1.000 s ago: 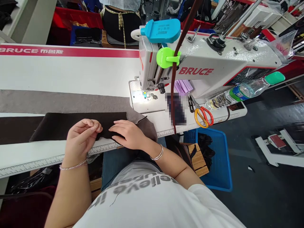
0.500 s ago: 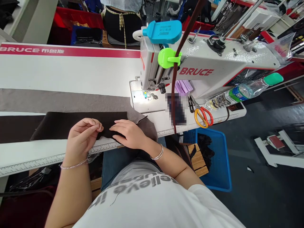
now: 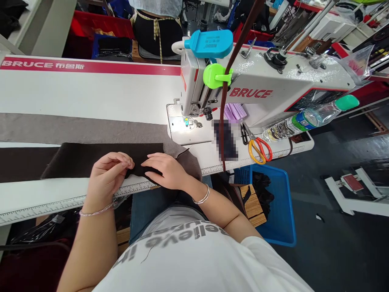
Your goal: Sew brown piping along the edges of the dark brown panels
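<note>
Head view, 0.0 s. Dark brown cloth (image 3: 91,160) lies flat on the white tabletop (image 3: 91,95), its end overlapping a length of grey-brown cloth (image 3: 75,129) and stopping just short of the lit needle plate (image 3: 179,123). Left hand (image 3: 107,178): fingers curled, thumb and forefinger pressed together at the cloth's upper edge; whether they catch cloth between them cannot be told. Right hand (image 3: 165,172): fingers lightly spread, lying flat on the dark cloth and its end. Against the earlier head views, the hands have barely shifted, and the cloth lies as before; no clear change in the work is visible.

Around: the BRUCE sewing machine (image 3: 252,81) stands just beyond the cloth. A brown strap (image 3: 223,121) hangs down its front to the tabletop, crossing a pixelated patch (image 3: 225,140) whose content cannot be made out. Orange-and-yellow scissors (image 3: 258,150) lie near the tabletop's front edge, beside a water bottle (image 3: 306,121) and lilac papers (image 3: 233,112). A ruler scale (image 3: 60,205) runs along the front edge, directly under the left wrist. Below, a blue tray (image 3: 278,219) holds dark cloth scraps (image 3: 263,194). A seated co-worker's back (image 3: 156,28) shows beyond the tabletop.
</note>
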The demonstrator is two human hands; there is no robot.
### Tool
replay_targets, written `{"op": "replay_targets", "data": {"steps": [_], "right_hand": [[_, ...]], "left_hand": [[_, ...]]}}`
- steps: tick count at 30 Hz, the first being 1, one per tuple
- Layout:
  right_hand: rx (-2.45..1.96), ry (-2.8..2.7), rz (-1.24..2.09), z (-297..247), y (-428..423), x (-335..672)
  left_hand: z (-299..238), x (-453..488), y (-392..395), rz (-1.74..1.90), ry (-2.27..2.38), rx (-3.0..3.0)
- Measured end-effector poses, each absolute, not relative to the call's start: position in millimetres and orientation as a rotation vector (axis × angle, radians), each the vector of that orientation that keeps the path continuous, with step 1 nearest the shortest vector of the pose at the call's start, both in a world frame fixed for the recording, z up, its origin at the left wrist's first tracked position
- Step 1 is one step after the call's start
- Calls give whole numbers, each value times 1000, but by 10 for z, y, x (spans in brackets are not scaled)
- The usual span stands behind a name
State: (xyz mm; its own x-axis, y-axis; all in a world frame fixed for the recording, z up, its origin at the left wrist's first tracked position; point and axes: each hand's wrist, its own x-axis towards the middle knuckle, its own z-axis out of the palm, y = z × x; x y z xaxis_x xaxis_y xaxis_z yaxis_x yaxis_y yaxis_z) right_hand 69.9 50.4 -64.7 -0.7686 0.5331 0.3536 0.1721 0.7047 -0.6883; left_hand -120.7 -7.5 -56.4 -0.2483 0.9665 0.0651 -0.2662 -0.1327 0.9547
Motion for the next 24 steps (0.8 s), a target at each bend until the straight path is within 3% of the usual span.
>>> {"op": "replay_targets", "data": {"steps": [7, 14, 24], "right_hand": [[-597, -2133, 1094, -566, 516, 762], [-798, -2143, 1129, -580, 517, 751], [-693, -2165, 1217, -522, 585, 794]], "left_hand": [[-450, -954, -79, 1263, 1476, 1243], [-476, -790, -54, 1213, 1567, 1350], [-527, -840, -16, 1249, 1511, 1324]]}}
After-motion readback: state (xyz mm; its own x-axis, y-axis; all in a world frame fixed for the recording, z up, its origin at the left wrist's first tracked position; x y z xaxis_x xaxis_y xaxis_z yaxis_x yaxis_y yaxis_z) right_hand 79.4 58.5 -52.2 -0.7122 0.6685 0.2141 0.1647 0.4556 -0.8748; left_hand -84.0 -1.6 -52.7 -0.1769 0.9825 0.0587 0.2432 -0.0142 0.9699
